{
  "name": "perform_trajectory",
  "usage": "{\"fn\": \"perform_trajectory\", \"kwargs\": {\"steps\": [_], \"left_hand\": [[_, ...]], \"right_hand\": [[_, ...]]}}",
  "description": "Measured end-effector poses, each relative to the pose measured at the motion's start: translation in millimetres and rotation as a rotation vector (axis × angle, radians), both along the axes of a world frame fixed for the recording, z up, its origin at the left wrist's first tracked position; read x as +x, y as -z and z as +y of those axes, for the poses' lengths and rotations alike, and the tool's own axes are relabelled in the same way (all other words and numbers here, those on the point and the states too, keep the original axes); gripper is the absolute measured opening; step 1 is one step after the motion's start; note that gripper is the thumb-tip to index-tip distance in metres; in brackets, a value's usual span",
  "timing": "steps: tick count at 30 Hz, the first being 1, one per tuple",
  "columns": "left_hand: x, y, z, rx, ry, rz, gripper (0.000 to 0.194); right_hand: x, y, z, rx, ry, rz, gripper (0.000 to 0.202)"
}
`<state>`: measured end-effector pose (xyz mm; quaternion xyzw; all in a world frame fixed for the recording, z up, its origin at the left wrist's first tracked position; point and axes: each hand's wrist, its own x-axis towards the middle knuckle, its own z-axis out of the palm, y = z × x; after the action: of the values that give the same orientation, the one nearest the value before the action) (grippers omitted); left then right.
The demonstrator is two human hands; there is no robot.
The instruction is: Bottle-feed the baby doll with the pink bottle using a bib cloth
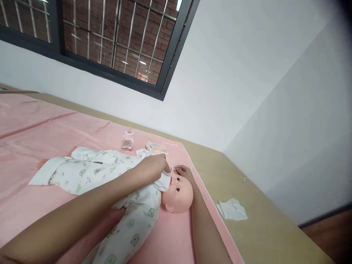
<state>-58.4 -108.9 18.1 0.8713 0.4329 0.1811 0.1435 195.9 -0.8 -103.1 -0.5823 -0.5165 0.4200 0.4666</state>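
A baby doll (180,196) lies on its back on a pink sheet (170,238), its bald head to the right. It wears a white printed outfit (110,165), and its bare feet show at the left. My left hand (155,167) is over the doll's upper chest, with the fingers bent and closed on a white cloth (164,181) at its chin and mouth. Past the far side of the doll's head, my right hand (183,171) rests with fingers stretched out and slightly curled. My right forearm runs along the crown of the head.
A pink-topped baby bottle (127,140) stands beyond the doll. Near it lies a soft white packet (156,147). A folded white tissue (232,209) lies on the wooden surface (211,165) at the right. White walls and a barred window (115,36) rise behind.
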Motion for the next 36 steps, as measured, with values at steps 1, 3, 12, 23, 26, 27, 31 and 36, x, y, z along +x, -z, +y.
{"fn": "perform_trajectory", "kwargs": {"steps": [1, 3, 12, 23, 26, 27, 31, 36], "left_hand": [[0.0, -0.4, -0.2, 0.009, 0.005, 0.003, 0.037], [0.1, -1.8, -0.9, 0.017, 0.006, 0.012, 0.039], [0.6, -3.7, -0.3, 0.012, -0.012, -0.016, 0.038], [-0.8, -6.6, -1.4, 0.036, 0.011, -0.059, 0.043], [-0.1, -3.3, 1.5, 0.021, 0.065, -0.092, 0.039], [0.4, -1.7, 2.4, 0.016, 0.082, -0.101, 0.038], [2.6, 0.9, 1.7, 0.002, 0.115, -0.078, 0.037], [3.5, -2.3, -3.1, 0.024, 0.114, -0.047, 0.038]], "right_hand": [[-0.2, -0.2, 0.4, -0.002, 0.003, -0.001, 0.011], [-0.9, -0.9, 0.6, -0.008, 0.010, -0.003, 0.009], [-6.8, -8.8, -3.8, -0.033, 0.044, 0.006, 0.011], [-5.8, -7.7, -4.7, -0.022, 0.033, 0.008, 0.004], [-5.5, -7.3, -4.2, -0.018, 0.030, 0.011, 0.003], [-5.4, -7.7, -4.2, -0.019, 0.026, 0.011, 0.003], [-5.3, -10.3, -5.0, -0.034, 0.007, 0.014, 0.004], [-5.2, -11.6, -5.8, -0.039, -0.003, 0.021, 0.005]]}}
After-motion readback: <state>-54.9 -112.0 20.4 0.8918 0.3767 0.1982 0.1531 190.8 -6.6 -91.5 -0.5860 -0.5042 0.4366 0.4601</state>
